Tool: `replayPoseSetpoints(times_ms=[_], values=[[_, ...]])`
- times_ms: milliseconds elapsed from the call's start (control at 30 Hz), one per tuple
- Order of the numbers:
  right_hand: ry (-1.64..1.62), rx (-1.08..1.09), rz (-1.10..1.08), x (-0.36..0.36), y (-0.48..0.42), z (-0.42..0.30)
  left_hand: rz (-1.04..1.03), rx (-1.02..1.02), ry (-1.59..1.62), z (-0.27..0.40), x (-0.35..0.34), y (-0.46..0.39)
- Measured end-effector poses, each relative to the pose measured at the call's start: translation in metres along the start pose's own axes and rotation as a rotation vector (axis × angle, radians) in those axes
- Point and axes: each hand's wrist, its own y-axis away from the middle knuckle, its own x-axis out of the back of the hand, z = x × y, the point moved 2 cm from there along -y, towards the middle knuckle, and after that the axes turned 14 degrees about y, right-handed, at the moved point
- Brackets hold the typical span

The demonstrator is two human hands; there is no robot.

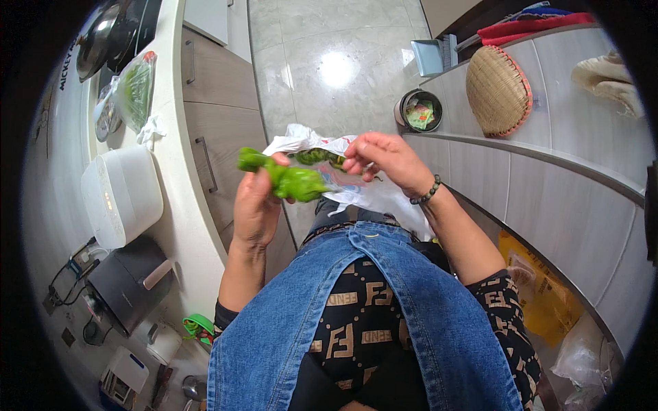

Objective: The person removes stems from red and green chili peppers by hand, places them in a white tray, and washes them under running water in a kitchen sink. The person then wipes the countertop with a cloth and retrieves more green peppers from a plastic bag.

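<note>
My left hand [255, 205] holds bright green peppers [299, 183], slightly blurred, over the left side of a white plastic bag [295, 137]. The bag gapes in front of my waist, and more green peppers [311, 155] show inside its mouth. Above the bag's right side, my right hand [386, 157] has its fingers curled together. Whether those fingers pinch anything is unclear. Part of the bag is hidden beneath the right hand and wrist.
On the left, a pale counter [182, 205] carries a white appliance [123, 198], a black appliance [131, 282] and bagged vegetables [136, 92]. A small bin [421, 110] with wrappers stands ahead right, near a blue dustpan [427, 58]. A woven basket [496, 91] is against the grey panels.
</note>
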Motion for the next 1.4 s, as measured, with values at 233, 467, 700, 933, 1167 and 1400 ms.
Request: replayPoseSetpoints(times_ms=[233,467,700,933,1167,1400], values=[[-0.042,0.356,0.035,-0.038,0.0,-0.003,-0.114,0.024,0.427,0.02,-0.011,-0.004],[0.831,0.48,0.387,-0.064,-0.096,0.043,-0.17,0.047,0.415,0.038,-0.045,-0.002],[1.621,0.227,-0.238,-0.106,-0.159,0.028,-0.219,0.019,0.283,0.05,-0.052,0.019],[1.637,0.274,-0.333,-0.094,-0.152,0.105,-0.069,0.009,0.369,0.042,-0.023,0.026],[1.593,0.184,-0.336,-0.103,-0.139,0.136,-0.086,0.061,0.373,0.03,-0.024,0.031],[0.895,0.215,-0.267,-0.051,-0.096,0.086,-0.047,-0.039,0.278,0.046,-0.011,0.037]])
